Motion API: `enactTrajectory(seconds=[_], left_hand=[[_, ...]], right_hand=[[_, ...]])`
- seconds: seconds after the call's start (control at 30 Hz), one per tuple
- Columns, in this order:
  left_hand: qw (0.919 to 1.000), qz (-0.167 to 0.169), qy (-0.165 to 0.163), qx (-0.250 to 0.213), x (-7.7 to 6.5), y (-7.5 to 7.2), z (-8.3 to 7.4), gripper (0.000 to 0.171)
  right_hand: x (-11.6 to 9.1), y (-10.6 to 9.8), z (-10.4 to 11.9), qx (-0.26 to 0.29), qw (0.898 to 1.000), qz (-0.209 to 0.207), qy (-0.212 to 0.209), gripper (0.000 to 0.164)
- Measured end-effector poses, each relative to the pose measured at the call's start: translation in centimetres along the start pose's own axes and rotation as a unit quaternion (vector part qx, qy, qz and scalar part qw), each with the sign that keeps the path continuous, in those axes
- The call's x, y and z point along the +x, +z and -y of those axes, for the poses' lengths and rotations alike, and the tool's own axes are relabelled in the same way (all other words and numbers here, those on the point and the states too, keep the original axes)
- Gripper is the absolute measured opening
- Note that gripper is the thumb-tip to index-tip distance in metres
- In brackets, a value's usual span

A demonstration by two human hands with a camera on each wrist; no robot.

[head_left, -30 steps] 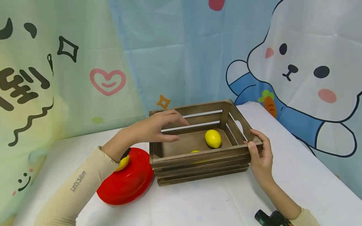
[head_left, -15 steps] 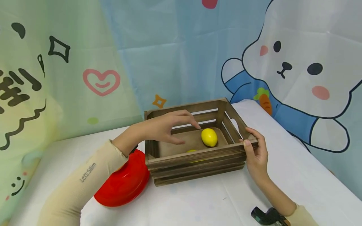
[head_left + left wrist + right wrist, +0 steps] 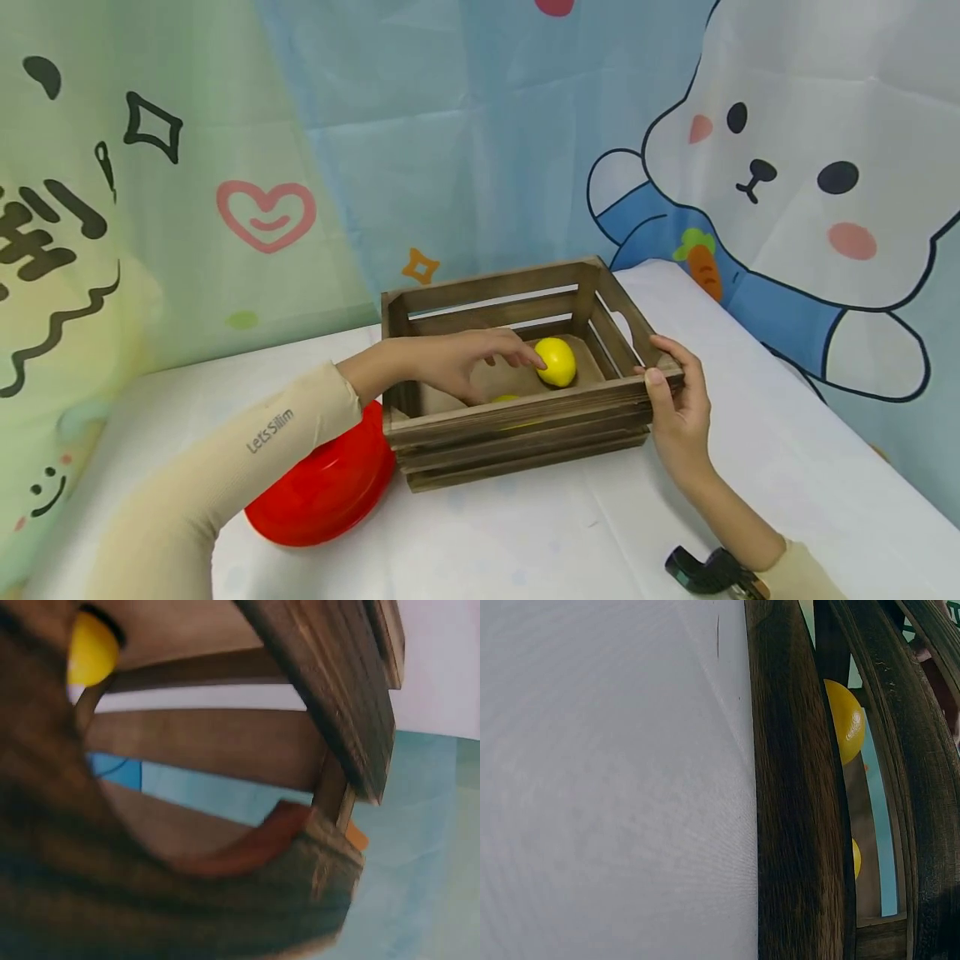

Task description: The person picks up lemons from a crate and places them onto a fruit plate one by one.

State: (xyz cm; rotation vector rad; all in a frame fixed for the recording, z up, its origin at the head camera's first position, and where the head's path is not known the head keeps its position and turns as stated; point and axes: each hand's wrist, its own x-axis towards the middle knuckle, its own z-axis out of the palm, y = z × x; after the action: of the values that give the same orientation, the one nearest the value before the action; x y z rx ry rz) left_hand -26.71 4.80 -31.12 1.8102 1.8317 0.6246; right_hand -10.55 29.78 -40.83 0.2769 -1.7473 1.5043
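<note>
A slatted wooden crate stands on the white cloth, tilted slightly in the head view. My right hand grips its near right corner, thumb on the front and fingers over the side. Reaching over the left rim, my left hand is inside the crate with fingers spread and bent. Its fingertips overlap the left edge of a yellow lemon; contact cannot be told. A second lemon shows barely above the front slat, close to the left thumb. The right wrist view shows a lemon between slats.
A red plate lies left of the crate, partly under the left forearm. A black device is by the right wrist. Behind the table hangs a printed cloth backdrop.
My left hand has moved right and down into the crate, toward the lemons. The right hand keeps its grip on the corner. The yellow thing on the plate is now hidden behind the sleeve.
</note>
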Motion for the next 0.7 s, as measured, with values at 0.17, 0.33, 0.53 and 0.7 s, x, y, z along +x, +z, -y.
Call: enactTrajectory(seconds=[0.17, 0.33, 0.53, 0.7], left_hand=[[0.9988, 0.034, -0.030, -0.018, 1.1, 0.7, 0.2, 0.065], [0.9973, 0.052, -0.050, -0.015, 1.5, 1.2, 0.2, 0.062], [0.9967, 0.064, -0.049, -0.003, 1.5, 1.9, 0.6, 0.057], [0.9970, 0.060, -0.019, 0.044, 1.6, 2.4, 1.2, 0.056]], right_hand=[[-0.1, -0.1, 0.0, 0.022, 1.000, -0.001, 0.000, 0.042], [-0.3, 0.2, -0.1, 0.032, 0.999, 0.001, 0.002, 0.042], [-0.4, 0.3, -0.1, 0.025, 1.000, 0.002, 0.004, 0.042], [-0.3, 0.2, 0.0, 0.017, 1.000, 0.000, 0.002, 0.041]])
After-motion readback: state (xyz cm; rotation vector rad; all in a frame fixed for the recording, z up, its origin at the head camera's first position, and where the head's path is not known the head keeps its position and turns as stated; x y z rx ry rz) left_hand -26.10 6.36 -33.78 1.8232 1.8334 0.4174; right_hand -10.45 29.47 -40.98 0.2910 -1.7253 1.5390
